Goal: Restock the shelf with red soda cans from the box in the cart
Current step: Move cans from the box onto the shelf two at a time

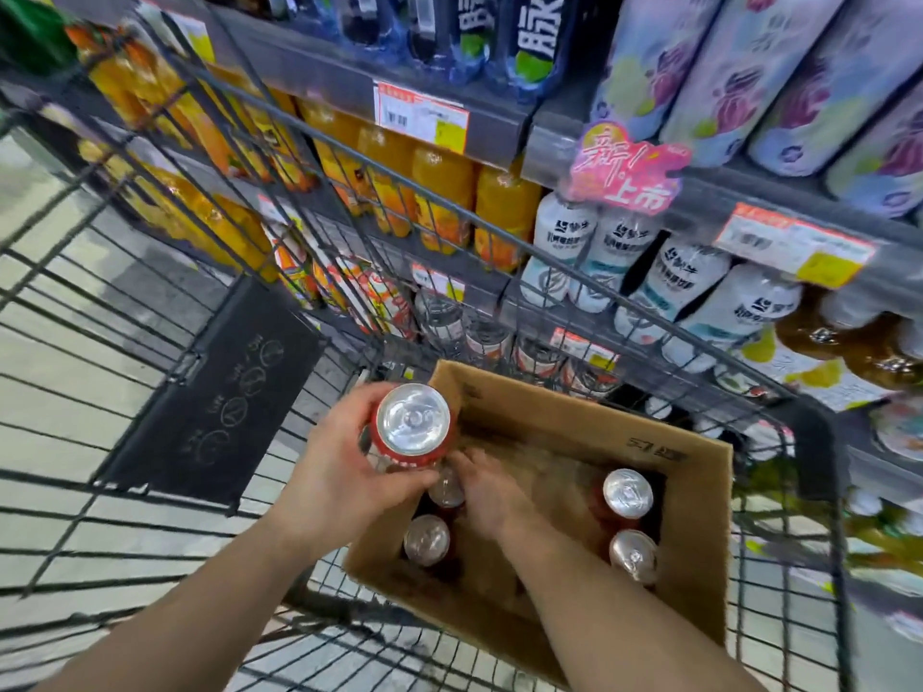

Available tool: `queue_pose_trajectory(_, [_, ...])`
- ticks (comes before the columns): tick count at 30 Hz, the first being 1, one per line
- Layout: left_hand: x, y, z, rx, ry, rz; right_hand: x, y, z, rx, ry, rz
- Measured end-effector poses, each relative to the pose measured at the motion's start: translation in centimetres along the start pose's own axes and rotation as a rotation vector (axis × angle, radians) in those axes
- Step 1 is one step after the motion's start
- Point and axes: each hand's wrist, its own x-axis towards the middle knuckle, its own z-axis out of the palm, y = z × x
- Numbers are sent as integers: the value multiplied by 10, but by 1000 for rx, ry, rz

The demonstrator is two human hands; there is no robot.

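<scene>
A cardboard box point(699, 472) sits in the wire cart point(819, 442), open at the top. My left hand point(339, 467) grips a red soda can point(412, 427) raised above the box's left edge, silver top facing me. Inside the box, my right hand point(492, 496) curls its fingers round another can point(446, 486) near the left wall. Three more cans stand in the box: one at the near left point(426, 540) and two by the right wall point(628, 493), point(633, 555).
Shelves point(499, 127) of drinks rise beyond the cart: orange juice bottles point(442, 192), white-labelled bottles point(619, 262), cans on a lower shelf point(487, 339). A black folded child-seat flap point(215, 392) lies in the cart to the left. Grey floor tiles show through the mesh.
</scene>
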Motion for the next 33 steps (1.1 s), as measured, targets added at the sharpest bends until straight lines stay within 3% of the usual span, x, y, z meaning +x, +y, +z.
queue_pose_trajectory(6, [-1, 6, 0, -13, 23, -9, -4, 6, -7, 107, -19, -10])
queue_pose_trajectory(15, [-5, 42, 2, 29, -72, -35, -105, 6, -86, 189, 208, 32])
queue_pose_trajectory(25, [-24, 191, -1, 45, -229, 165, -282, -5, -206, 315, 462, 112])
queue_pose_trajectory(33, [-79, 350, 103, -80, -308, 390, -467, 73, -260, 555, 794, 156])
